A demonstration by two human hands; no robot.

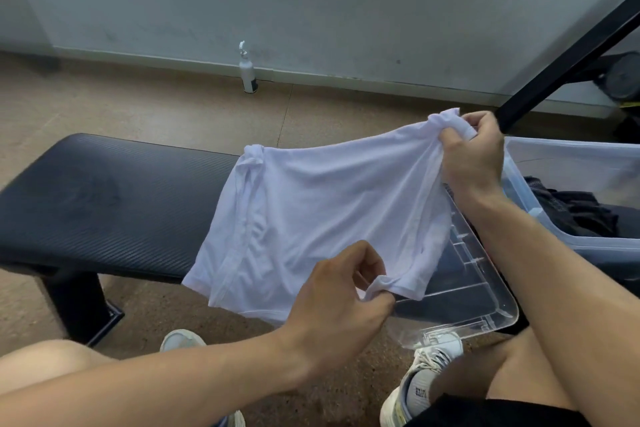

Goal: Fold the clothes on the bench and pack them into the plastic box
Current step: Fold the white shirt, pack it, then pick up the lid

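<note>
We hold a white garment (311, 215) over the right end of the black bench (104, 198). Our left hand (341, 291) pinches its near edge between thumb and fingers, and our right hand (476, 152) grips a bunched far corner (lifted a little above the bench). Its left part lies on the bench. Right of the bench stands the plastic box (571, 156) with dark clothes (575, 208) inside, possibly folded. A clear lid (485, 298) lies partly under the garment.

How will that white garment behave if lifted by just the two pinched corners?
Likely floppy: the white garment sags between the left hand and right hand. Probably light, since fingertip pinches hold it. Its thin, smooth-looking fabric may slide off the bench.
</note>
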